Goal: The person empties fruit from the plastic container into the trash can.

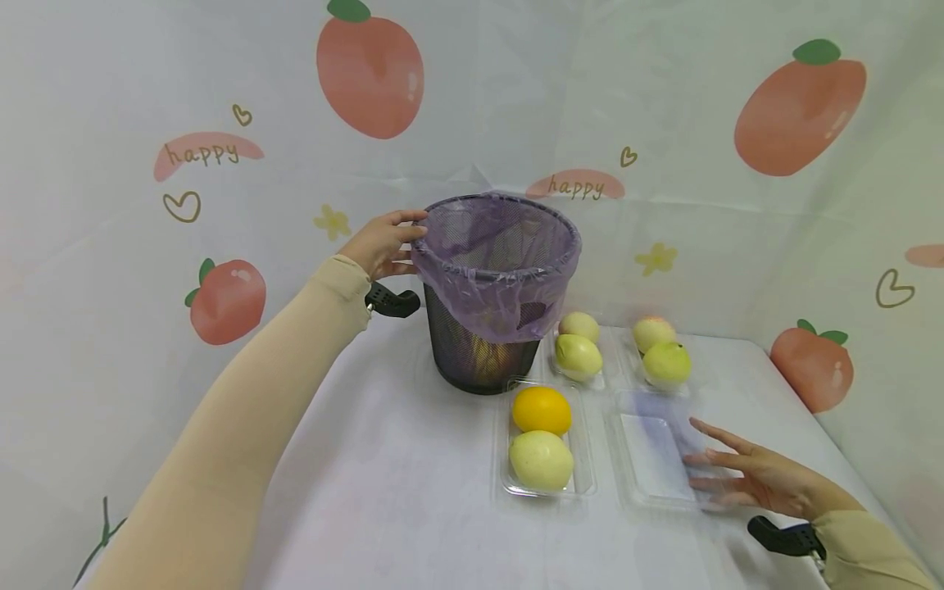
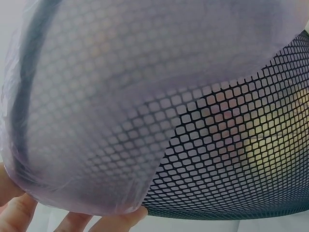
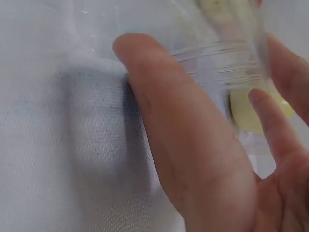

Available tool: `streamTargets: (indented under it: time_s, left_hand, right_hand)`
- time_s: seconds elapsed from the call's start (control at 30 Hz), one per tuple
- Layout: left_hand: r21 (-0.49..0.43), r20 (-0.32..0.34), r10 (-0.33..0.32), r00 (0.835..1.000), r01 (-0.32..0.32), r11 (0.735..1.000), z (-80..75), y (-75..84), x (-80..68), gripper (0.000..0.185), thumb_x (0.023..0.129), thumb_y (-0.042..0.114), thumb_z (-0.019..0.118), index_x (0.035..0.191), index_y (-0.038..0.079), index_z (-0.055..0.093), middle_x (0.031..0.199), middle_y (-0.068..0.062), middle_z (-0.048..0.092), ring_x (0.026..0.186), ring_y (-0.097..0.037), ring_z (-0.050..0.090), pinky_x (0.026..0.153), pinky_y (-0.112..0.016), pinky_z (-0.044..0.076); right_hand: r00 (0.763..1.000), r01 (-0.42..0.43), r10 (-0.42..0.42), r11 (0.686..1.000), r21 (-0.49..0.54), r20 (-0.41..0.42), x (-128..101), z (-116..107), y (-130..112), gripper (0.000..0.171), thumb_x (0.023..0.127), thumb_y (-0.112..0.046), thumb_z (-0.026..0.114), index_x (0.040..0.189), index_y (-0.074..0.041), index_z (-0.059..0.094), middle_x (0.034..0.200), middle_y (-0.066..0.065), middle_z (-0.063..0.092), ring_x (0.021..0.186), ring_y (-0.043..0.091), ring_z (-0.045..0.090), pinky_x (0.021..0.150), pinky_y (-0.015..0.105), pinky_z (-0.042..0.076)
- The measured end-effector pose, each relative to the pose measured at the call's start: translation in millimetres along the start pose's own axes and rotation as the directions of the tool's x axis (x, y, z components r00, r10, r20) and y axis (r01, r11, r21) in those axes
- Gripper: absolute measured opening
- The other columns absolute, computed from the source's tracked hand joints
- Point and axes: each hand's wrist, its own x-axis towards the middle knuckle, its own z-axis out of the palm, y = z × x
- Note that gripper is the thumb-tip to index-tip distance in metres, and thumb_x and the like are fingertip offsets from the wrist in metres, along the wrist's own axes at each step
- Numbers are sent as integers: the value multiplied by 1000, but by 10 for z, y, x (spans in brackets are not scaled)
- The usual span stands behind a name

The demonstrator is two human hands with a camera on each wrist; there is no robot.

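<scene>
A black mesh bin (image 1: 483, 360) stands upright, lined with a thin purple plastic bag (image 1: 496, 303) folded over its rim. My left hand (image 1: 383, 242) touches the bin's left side at the bagged rim with extended fingers. In the left wrist view its fingertips (image 2: 118, 220) lie against the bag's outside. At the right, my right hand (image 1: 767, 475) is spread beside a clear plastic container (image 1: 652, 459) with nothing visible inside; hand and container are blurred. From the right wrist, the thumb (image 3: 164, 87) stands well apart from the fingers, near the clear plastic. Contact there is unclear.
Another clear container (image 1: 586, 471) holds an orange-yellow fruit (image 1: 542, 410) and a pale yellow-green one (image 1: 542, 460). Behind, two more clear containers hold yellow-green fruits (image 1: 578, 357) (image 1: 667, 364) and peach-like ones. Yellowish shapes (image 2: 270, 140) show through the mesh. A printed cloth (image 1: 472, 98) hangs behind.
</scene>
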Motion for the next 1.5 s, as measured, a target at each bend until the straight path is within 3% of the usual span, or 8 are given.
streamTargets:
  time_s: [0.3, 0.53, 0.8, 0.97, 1.17, 1.37, 1.5]
  left_hand:
    - [6, -1, 4, 1000, -4, 1000, -7, -14, 12, 50, 103, 16, 46, 151, 21, 34, 149, -12, 35, 116, -26, 51, 103, -42, 46]
    - [2, 3, 1, 1000, -1, 1000, -1, 0, -23, 50, 103, 16, 46, 152, 21, 34, 150, -12, 34, 115, -25, 51, 104, -42, 46]
    - [6, 0, -1, 1000, 1, 1000, -7, -7, -8, 51, 103, 16, 47, 152, 22, 34, 150, -12, 35, 117, -26, 51, 104, -43, 46]
    - [10, -19, -2, 1000, 2, 1000, -27, -38, 58, 49, 103, 17, 47, 151, 25, 35, 149, -9, 36, 121, -27, 50, 103, -43, 46]
    - [9, -28, -2, 1000, 3, 1000, -50, -77, 145, 49, 103, 19, 47, 150, 26, 36, 143, -7, 40, 114, -25, 52, 102, -42, 47]
    - [29, -14, 8, 1000, -7, 1000, -60, -83, 140, 49, 104, 20, 46, 151, 25, 35, 134, -6, 43, 103, -21, 54, 98, -39, 48]
    - [29, -8, 18, 1000, -18, 999, -61, -84, 131, 48, 103, 19, 46, 151, 23, 36, 131, -6, 44, 100, -20, 54, 91, -36, 51]
  right_hand:
    - [999, -19, 18, 999, -38, -34, 2, -10, -8, 56, 108, -9, 26, 132, -54, 49, 132, -6, 57, 123, 17, 57, 97, 36, 52]
    - [993, -38, 26, 994, -100, -117, 7, -11, -16, 51, 108, -14, 31, 128, -57, 50, 128, -9, 61, 119, 14, 60, 96, 38, 52]
    - [985, -32, 9, 990, -136, -170, -30, -40, -81, 47, 109, -18, 27, 125, -53, 53, 128, -11, 61, 117, 11, 60, 99, 35, 50]
    - [989, 37, -52, 994, -107, -140, -102, -58, -218, 47, 109, -16, 23, 127, -45, 55, 128, -11, 61, 119, 13, 60, 100, 31, 50]
    - [970, 219, -228, 970, -104, -89, -135, -2, -445, 52, 108, -7, 18, 135, -34, 54, 130, -7, 62, 120, 17, 60, 100, 33, 49]
    - [934, 357, -355, 932, -62, 43, 21, 282, -658, 54, 106, -2, 11, 145, -21, 44, 138, 4, 57, 127, 23, 54, 105, 37, 44]
    - [928, 373, -372, 917, -141, 31, 218, 553, -687, 51, 106, -1, 16, 144, -21, 44, 138, 1, 57, 126, 21, 55, 104, 36, 46]
